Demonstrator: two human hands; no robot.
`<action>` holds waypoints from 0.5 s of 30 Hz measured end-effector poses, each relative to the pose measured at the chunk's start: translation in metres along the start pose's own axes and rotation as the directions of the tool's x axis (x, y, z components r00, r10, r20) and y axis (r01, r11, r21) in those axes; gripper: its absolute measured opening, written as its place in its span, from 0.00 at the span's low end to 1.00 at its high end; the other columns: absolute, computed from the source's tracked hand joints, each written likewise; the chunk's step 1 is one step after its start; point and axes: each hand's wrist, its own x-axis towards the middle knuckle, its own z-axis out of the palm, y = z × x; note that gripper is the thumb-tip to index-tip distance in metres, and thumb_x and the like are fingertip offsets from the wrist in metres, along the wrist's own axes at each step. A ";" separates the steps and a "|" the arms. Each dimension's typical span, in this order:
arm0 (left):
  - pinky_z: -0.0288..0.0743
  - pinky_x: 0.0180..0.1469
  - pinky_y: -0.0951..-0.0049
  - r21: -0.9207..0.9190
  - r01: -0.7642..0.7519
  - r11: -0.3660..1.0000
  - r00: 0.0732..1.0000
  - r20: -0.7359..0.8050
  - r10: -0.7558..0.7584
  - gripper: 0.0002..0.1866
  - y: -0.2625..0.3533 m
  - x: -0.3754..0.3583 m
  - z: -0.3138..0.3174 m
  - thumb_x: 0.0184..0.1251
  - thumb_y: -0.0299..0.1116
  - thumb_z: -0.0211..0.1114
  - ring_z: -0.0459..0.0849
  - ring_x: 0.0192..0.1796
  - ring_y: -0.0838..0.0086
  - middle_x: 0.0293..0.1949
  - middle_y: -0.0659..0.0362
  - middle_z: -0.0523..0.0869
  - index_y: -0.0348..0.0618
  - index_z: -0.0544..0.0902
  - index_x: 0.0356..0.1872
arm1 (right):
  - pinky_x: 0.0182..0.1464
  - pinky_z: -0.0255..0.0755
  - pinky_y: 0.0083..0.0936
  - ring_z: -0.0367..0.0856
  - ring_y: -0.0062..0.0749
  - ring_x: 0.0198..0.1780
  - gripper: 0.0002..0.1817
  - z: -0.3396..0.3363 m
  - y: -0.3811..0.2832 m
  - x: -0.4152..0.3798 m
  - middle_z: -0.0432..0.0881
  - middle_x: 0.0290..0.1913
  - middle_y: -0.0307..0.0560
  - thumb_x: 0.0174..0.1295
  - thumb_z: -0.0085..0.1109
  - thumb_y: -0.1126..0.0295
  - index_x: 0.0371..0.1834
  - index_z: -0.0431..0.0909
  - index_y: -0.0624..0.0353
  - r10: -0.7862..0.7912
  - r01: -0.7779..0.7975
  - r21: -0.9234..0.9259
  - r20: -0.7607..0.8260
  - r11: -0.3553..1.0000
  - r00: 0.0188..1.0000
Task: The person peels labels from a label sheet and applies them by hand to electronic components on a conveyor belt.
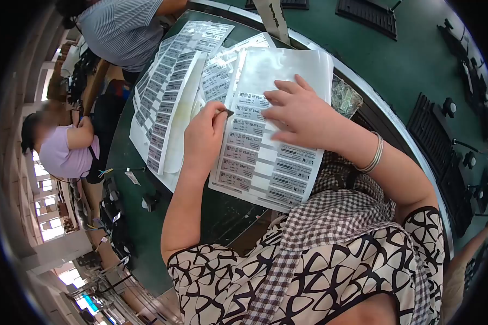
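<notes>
A sheet of printed silver labels (pixel 241 168) lies in front of me, with its upper part bare of labels. My left hand (pixel 203 135) is at the sheet's left edge, thumb and forefinger pinched on a small dark piece (pixel 229 113). My right hand (pixel 295 111) hovers over or rests on the sheet's right side, fingers spread, holding nothing; whether it touches cannot be told. To the left, more label sheets (pixel 165 95) overlap in a loose pile, one with a curled edge.
A clear plastic bag (pixel 346 98) sits right of the sheet. Beyond the metal rail, black parts (pixel 429 122) lie on a green surface (pixel 331 54). Two people are at the left, one in a striped top (pixel 119 32), one in a light purple top (pixel 59 149). Cabled parts (pixel 114 216) lie at lower left.
</notes>
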 end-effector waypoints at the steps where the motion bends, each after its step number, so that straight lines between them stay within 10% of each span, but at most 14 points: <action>1: 0.75 0.39 0.70 0.054 -0.026 0.998 0.999 -0.028 0.027 0.07 -0.003 0.006 0.004 0.71 0.29 0.60 0.82 0.33 0.69 0.31 0.55 0.84 0.38 0.80 0.44 | 0.69 0.57 0.58 0.70 0.47 0.64 0.26 0.000 -0.003 0.007 0.77 0.55 0.49 0.58 0.66 0.52 0.57 0.80 0.52 0.043 -0.043 -0.012 0.047 0.999 0.998; 15: 0.74 0.37 0.59 0.338 -0.236 0.911 0.965 -0.026 0.260 0.05 -0.012 0.041 0.021 0.66 0.30 0.63 0.84 0.35 0.56 0.31 0.52 0.85 0.40 0.79 0.36 | 0.65 0.59 0.47 0.71 0.39 0.54 0.26 0.028 -0.002 0.021 0.76 0.47 0.45 0.59 0.64 0.50 0.57 0.81 0.51 0.029 -0.045 -0.059 -0.245 0.997 0.969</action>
